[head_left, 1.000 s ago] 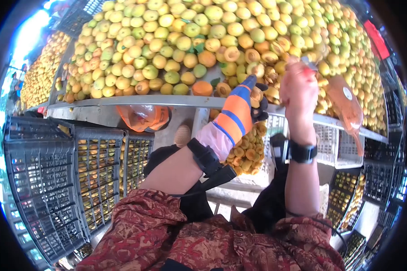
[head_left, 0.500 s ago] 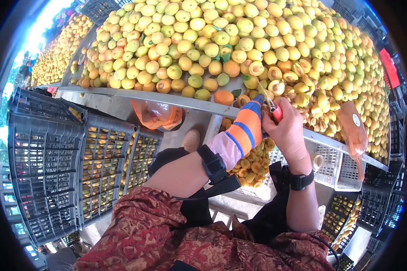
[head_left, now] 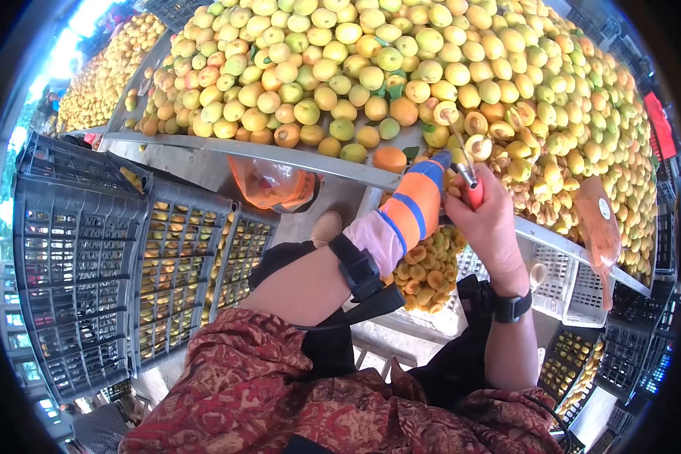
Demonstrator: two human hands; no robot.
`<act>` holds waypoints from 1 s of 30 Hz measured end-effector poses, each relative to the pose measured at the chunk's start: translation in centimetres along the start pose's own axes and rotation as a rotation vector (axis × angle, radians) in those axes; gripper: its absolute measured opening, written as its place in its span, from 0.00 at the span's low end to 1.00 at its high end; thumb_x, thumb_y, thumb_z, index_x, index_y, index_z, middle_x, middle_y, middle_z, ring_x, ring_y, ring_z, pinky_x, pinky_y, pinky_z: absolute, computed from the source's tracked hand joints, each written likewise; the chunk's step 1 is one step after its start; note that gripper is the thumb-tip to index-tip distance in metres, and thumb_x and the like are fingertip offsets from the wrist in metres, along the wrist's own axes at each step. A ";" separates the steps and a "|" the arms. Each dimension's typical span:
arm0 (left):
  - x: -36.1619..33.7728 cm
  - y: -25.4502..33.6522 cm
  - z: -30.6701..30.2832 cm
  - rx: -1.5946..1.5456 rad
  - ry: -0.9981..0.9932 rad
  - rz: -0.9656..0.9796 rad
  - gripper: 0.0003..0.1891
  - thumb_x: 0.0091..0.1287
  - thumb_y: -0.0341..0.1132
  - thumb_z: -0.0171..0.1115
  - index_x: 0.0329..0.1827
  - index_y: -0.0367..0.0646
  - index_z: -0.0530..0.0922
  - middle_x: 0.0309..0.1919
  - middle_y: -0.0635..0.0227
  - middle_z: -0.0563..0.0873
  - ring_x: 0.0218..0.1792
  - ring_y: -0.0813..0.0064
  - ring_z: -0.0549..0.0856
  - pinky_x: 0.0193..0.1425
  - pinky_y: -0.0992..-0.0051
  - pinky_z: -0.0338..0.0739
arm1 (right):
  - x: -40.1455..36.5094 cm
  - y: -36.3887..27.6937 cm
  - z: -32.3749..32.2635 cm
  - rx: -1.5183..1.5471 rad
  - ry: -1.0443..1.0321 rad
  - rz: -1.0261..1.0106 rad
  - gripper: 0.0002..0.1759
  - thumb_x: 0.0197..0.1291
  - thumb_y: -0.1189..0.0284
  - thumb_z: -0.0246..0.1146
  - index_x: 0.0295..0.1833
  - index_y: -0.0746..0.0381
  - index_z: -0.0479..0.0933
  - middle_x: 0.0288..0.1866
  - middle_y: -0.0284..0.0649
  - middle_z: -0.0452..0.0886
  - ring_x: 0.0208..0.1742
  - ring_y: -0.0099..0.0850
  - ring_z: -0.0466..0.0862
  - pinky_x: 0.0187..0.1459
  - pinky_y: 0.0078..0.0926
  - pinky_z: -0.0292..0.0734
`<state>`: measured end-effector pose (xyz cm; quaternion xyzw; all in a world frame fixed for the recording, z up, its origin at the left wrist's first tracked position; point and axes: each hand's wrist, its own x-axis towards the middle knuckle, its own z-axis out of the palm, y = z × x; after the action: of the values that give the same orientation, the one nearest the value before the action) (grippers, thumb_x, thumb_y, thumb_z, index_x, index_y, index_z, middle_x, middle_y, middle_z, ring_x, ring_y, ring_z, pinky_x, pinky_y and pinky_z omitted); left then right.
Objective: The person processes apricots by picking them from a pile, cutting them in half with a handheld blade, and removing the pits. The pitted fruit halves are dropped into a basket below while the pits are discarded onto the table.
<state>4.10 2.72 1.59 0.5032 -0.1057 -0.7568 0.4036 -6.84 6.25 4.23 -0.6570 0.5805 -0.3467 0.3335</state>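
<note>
My left hand [head_left: 422, 195], in an orange and blue knit glove, is at the metal table edge with its fingers drawn together; what they hold is hidden. My bare right hand [head_left: 490, 227] closes around the red handle of a knife [head_left: 474, 196], whose thin blade points up toward the fruit. Both hands are close together, almost touching. Just beyond them lie cut apricot halves [head_left: 477, 147], some showing brown pits or hollows. A whole orange apricot [head_left: 390, 159] sits left of the glove at the rim. Below my hands, a heap of apricot halves [head_left: 429, 276] is partly covered by my forearm.
A large pile of whole apricots [head_left: 340, 76] covers the table behind its metal edge [head_left: 280, 155]. Black crates [head_left: 79, 280] with apricots stand at left. An orange bag [head_left: 272, 185] is under the table. White crates [head_left: 548, 265] and a clear brownish plastic piece [head_left: 596, 219] are at right.
The whole view has shifted slightly, so the table and fruit appear lower and to the right. My right hand and the knife are a little further right; both hands remain close together.
</note>
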 end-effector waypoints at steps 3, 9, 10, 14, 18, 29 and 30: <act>-1.0 0.1 1.0 -0.268 -0.180 -0.046 0.15 0.65 0.52 0.53 0.34 0.50 0.75 0.21 0.74 0.76 0.18 0.76 0.73 0.20 0.74 0.69 | 0.7 1.4 0.3 0.157 0.235 0.042 0.07 0.54 0.75 0.62 0.36 0.65 0.71 0.25 0.34 0.76 0.27 0.19 0.73 0.32 0.20 0.72; 0.4 -1.6 0.6 0.401 -0.336 0.127 0.18 0.68 0.49 0.50 0.32 0.43 0.76 0.16 0.69 0.76 0.18 0.78 0.77 0.19 0.75 0.67 | 3.6 5.1 -3.9 -0.192 0.586 0.048 0.26 0.52 0.60 0.70 0.49 0.68 0.73 0.28 0.33 0.73 0.29 0.22 0.71 0.33 0.20 0.71; 0.0 -1.6 0.7 0.691 -0.335 0.238 0.19 0.67 0.50 0.51 0.31 0.42 0.76 0.15 0.69 0.75 0.18 0.78 0.76 0.19 0.76 0.67 | 3.6 5.2 -4.2 -0.190 0.586 0.048 0.26 0.52 0.60 0.70 0.49 0.68 0.73 0.28 0.33 0.73 0.29 0.22 0.71 0.33 0.20 0.71; -0.9 -1.4 -1.5 1.353 -0.372 0.682 0.16 0.62 0.47 0.60 0.36 0.41 0.79 0.26 0.60 0.83 0.29 0.64 0.83 0.35 0.70 0.75 | 3.2 4.8 -4.5 -0.277 0.618 0.049 0.28 0.53 0.59 0.69 0.53 0.68 0.71 0.27 0.33 0.71 0.26 0.22 0.69 0.29 0.22 0.69; -1.0 1.6 -3.4 1.349 -0.448 0.867 0.18 0.56 0.47 0.65 0.42 0.42 0.81 0.33 0.55 0.84 0.36 0.61 0.84 0.43 0.68 0.77 | 3.0 4.4 -3.5 -0.286 0.526 0.000 0.21 0.54 0.61 0.68 0.46 0.64 0.73 0.25 0.34 0.71 0.25 0.21 0.67 0.28 0.21 0.67; 5.3 9.2 -10.8 1.799 0.335 0.914 0.22 0.51 0.38 0.67 0.51 0.45 0.77 0.50 0.54 0.78 0.50 0.54 0.78 0.54 0.65 0.73 | 2.7 4.3 -2.9 -0.161 0.457 0.028 0.16 0.55 0.64 0.66 0.41 0.65 0.76 0.21 0.37 0.75 0.24 0.24 0.72 0.30 0.25 0.72; 5.6 8.9 -10.4 1.742 0.371 0.964 0.23 0.50 0.36 0.68 0.51 0.44 0.77 0.50 0.54 0.77 0.50 0.54 0.78 0.54 0.65 0.73 | 2.6 3.8 -2.7 -0.112 0.429 0.041 0.16 0.54 0.64 0.66 0.41 0.65 0.76 0.22 0.37 0.75 0.24 0.24 0.73 0.31 0.25 0.72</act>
<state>16.49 -4.57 -2.10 0.6358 -0.7487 -0.0824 0.1686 -10.94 3.15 2.64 -0.5736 0.6699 -0.4388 0.1721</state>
